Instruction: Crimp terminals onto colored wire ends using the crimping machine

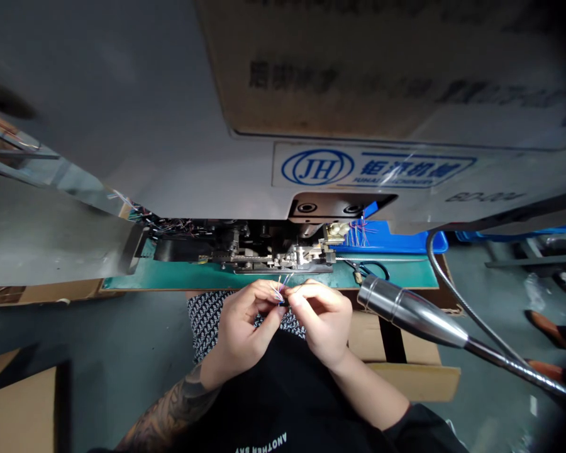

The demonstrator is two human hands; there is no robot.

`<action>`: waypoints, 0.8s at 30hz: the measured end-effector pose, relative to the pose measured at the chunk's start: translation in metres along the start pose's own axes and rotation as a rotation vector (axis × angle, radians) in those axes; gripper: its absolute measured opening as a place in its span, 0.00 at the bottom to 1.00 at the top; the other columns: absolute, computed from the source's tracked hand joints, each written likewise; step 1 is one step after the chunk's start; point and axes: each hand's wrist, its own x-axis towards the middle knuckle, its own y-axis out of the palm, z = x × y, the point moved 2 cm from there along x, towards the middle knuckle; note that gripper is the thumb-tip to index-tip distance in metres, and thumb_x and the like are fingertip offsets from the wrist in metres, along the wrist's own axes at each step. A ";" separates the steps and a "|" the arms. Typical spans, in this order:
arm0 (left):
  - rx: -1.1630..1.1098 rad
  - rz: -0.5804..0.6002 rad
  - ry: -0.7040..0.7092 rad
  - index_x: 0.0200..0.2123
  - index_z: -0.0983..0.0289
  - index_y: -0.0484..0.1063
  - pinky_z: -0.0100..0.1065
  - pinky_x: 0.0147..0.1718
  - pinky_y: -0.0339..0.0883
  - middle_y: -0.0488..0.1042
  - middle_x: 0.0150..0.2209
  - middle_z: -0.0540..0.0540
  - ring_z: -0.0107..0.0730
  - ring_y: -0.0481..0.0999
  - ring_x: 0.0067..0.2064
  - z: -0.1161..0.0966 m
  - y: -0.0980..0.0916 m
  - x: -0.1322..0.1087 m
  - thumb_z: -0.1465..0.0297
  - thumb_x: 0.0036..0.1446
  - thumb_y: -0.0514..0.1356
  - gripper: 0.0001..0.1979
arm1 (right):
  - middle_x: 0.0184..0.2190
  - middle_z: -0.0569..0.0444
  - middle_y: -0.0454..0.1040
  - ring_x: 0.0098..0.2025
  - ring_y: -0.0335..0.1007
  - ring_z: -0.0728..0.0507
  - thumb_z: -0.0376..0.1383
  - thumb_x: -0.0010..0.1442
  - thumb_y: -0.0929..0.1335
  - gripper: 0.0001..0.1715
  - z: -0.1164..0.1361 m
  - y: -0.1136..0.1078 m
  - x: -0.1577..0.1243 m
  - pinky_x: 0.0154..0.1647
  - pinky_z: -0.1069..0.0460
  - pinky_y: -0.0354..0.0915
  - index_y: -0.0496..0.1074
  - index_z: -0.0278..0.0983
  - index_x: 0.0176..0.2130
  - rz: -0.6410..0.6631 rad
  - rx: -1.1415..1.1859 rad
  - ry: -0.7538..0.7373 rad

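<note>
Blue and pink strands (279, 292), too fine to tell wire from thread, stand up between the two hands, just short of the near edge of a green-topped surface (188, 274). The left hand (243, 327) and the right hand (321, 322) meet at the fingertips, their fingers together and clamped on the strands, with the small bunch held up above a black-and-white patterned cloth (207, 321) over the lap. The work at this moment looks like close, two-handed pinching of that bunch. Ahead of the hands, a metal clamping mechanism (283, 257) sits on the surface beneath a white machine housing (146, 157) bearing a blue "JH" label (317, 167). A similar tuft of coloured strands (361, 231) sticks out near the mechanism's right end, in front of a blue plastic tray (396, 239). Scissors with dark blue loop handles (376, 270) lie further right, and a chrome gooseneck lamp head (408, 311) hangs just beside the right hand.
</note>
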 end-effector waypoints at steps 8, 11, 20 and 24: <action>0.269 -0.199 0.233 0.34 0.63 0.79 0.31 0.40 0.85 0.89 0.40 0.55 0.34 0.90 0.39 0.010 0.015 0.012 0.81 0.61 0.69 0.08 | 0.17 0.61 0.65 0.19 0.53 0.50 0.47 0.66 0.77 0.19 -0.035 0.004 0.009 0.19 0.52 0.57 0.80 0.38 0.28 -0.008 0.194 0.343; 0.264 -0.229 0.246 0.31 0.63 0.79 0.32 0.42 0.85 0.88 0.40 0.55 0.34 0.90 0.40 0.015 0.020 0.015 0.80 0.61 0.71 0.09 | 0.17 0.61 0.61 0.21 0.49 0.50 0.48 0.64 0.78 0.24 -0.038 0.005 0.015 0.21 0.52 0.53 0.78 0.37 0.25 -0.009 0.271 0.431; 0.258 -0.234 0.276 0.34 0.63 0.83 0.32 0.43 0.84 0.87 0.39 0.56 0.33 0.89 0.40 0.014 0.025 0.018 0.80 0.61 0.73 0.07 | 0.16 0.65 0.49 0.22 0.35 0.52 0.46 0.57 0.82 0.28 -0.038 0.004 0.028 0.24 0.49 0.38 0.70 0.39 0.18 0.025 0.506 0.678; 0.268 -0.250 0.279 0.35 0.63 0.83 0.33 0.43 0.85 0.87 0.39 0.56 0.33 0.88 0.40 0.013 0.025 0.019 0.80 0.61 0.73 0.07 | 0.16 0.65 0.49 0.22 0.34 0.51 0.45 0.60 0.81 0.23 -0.037 0.005 0.027 0.25 0.48 0.37 0.75 0.39 0.21 0.028 0.515 0.685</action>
